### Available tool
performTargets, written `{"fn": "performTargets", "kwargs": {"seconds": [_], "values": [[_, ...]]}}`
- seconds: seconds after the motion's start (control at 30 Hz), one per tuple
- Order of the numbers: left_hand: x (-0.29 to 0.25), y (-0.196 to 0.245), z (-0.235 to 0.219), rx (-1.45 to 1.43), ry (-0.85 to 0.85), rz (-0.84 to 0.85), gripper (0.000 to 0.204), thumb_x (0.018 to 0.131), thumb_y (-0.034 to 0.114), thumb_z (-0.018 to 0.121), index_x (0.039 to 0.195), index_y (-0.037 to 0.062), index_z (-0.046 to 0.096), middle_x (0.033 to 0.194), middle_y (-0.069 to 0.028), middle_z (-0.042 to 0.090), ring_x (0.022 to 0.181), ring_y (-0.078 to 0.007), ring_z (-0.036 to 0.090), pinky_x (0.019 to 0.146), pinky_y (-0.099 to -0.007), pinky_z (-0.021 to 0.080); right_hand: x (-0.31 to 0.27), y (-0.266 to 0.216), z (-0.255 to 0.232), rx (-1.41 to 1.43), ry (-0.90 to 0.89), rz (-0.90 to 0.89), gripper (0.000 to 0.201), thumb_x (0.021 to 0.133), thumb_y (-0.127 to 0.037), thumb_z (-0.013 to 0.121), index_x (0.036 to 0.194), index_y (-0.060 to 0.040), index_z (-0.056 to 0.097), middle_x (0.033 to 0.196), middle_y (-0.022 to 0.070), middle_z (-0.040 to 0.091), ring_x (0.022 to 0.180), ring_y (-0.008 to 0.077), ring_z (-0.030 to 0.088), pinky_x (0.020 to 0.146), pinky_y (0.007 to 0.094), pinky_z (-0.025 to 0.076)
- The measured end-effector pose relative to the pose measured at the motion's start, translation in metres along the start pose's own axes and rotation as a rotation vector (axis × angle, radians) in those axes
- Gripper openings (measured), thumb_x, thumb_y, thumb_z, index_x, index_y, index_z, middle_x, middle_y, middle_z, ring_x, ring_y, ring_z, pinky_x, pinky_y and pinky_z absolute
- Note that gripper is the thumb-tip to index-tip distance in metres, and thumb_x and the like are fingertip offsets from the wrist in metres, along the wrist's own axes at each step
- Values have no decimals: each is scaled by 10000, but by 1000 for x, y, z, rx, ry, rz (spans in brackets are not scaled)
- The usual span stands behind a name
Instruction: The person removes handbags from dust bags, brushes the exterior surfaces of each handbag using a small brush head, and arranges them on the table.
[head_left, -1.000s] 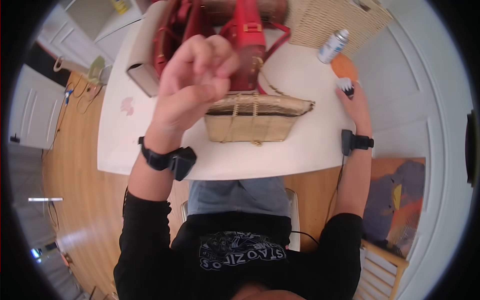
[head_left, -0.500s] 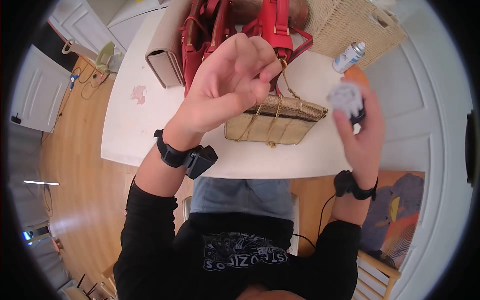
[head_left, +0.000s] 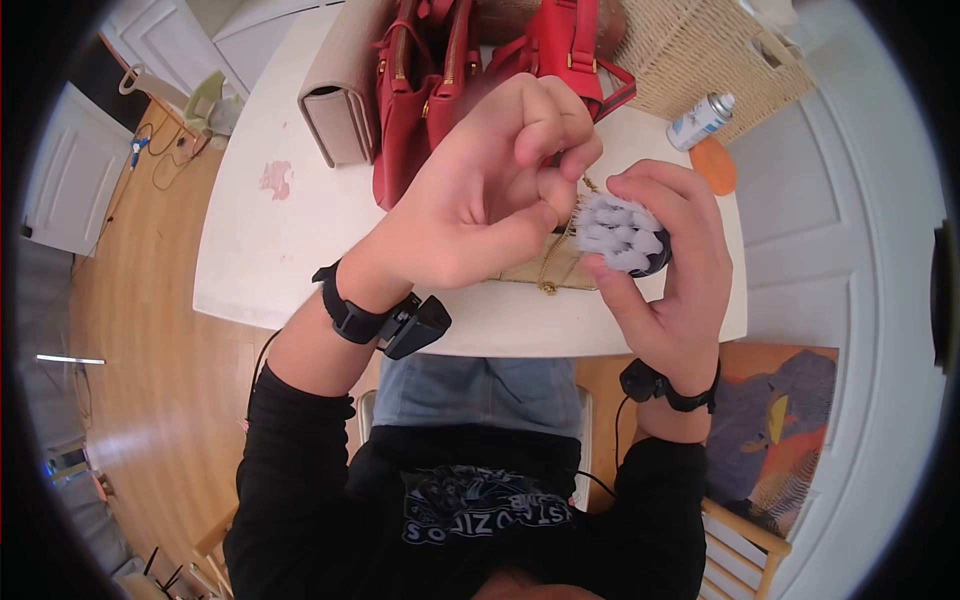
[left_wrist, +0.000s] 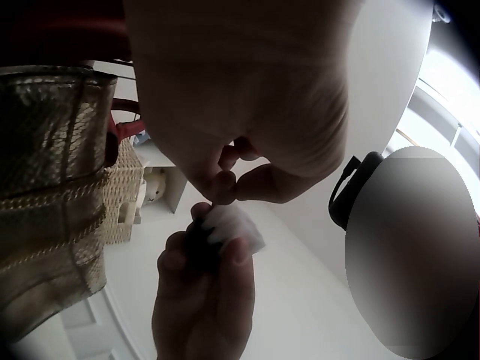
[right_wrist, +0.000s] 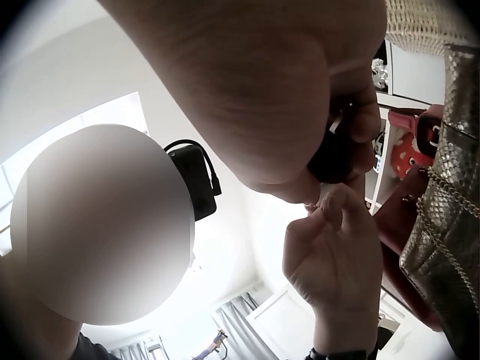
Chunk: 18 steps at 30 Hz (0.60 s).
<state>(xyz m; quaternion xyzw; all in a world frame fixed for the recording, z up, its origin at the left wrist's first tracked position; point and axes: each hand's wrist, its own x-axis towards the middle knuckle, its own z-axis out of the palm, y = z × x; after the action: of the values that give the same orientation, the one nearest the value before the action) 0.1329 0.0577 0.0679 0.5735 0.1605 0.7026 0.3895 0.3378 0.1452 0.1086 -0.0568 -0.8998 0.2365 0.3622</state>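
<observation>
In my right hand [head_left: 695, 265] I grip a small brush [head_left: 620, 232] with a dark back, its white tufted bristles facing left. My left hand [head_left: 470, 215] is raised right beside it, fingers curled and thumb tip brought to the forefinger close to the bristles. The left wrist view shows those fingertips meeting just above the brush; nothing distinct shows between them. A gold snakeskin-textured handbag [left_wrist: 56, 150] with a chain strap lies on the table [head_left: 240, 235], largely hidden behind my left hand in the head view.
Red handbags [head_left: 415, 130] and a beige bag [head_left: 340, 120] stand at the back. A woven basket [head_left: 690, 50] is at the back right, near a spray can [head_left: 700, 122] and an orange disc [head_left: 713, 166]. A pinkish patch [head_left: 276, 180] marks the table's left side.
My right hand has brought the brush from the table's right side leftward to my left hand. My left hand has moved right, over the gold handbag, its fingers still curled.
</observation>
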Motion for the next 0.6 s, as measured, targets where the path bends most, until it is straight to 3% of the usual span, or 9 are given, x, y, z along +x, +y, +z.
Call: {"fn": "performTargets", "kwargs": {"seconds": [0.07, 0.2, 0.47, 0.6], "values": [[-1, 0, -1, -36, -23, 0, 381, 785, -203, 439, 1049, 57, 353, 1150, -108, 384, 1023, -147, 399, 768, -232, 412, 0, 0, 0, -7, 4, -12, 552, 744, 27, 833, 1276, -40, 701, 1249, 149, 620, 1054, 295, 674, 853, 355, 568], [1, 3, 1, 19, -12, -5, 398, 771, -168, 474, 1018, 115, 345, 1101, -72, 339, 1051, -195, 437, 712, -262, 404, 1, -3, 1, -23, -13, -10, 551, 747, 30, 832, 1277, -39, 699, 1243, 148, 624, 1054, 292, 676, 848, 351, 572], [1, 3, 6, 120, -19, -14, 386, 768, -148, 476, 1008, 114, 326, 1091, -66, 347, 1011, -192, 435, 887, -304, 403, 3, -4, 6, -55, 6, -62, 555, 745, 41, 836, 1277, -39, 697, 1240, 138, 629, 1039, 287, 678, 833, 348, 575], [2, 1, 3, 134, -14, 8, 387, 765, -145, 482, 1008, 113, 326, 1089, -68, 348, 1014, -194, 434, 899, -308, 403, 4, -2, 7, 16, 98, -73, 544, 740, 46, 836, 1262, -35, 707, 1239, 135, 629, 1018, 288, 680, 826, 352, 574]]}}
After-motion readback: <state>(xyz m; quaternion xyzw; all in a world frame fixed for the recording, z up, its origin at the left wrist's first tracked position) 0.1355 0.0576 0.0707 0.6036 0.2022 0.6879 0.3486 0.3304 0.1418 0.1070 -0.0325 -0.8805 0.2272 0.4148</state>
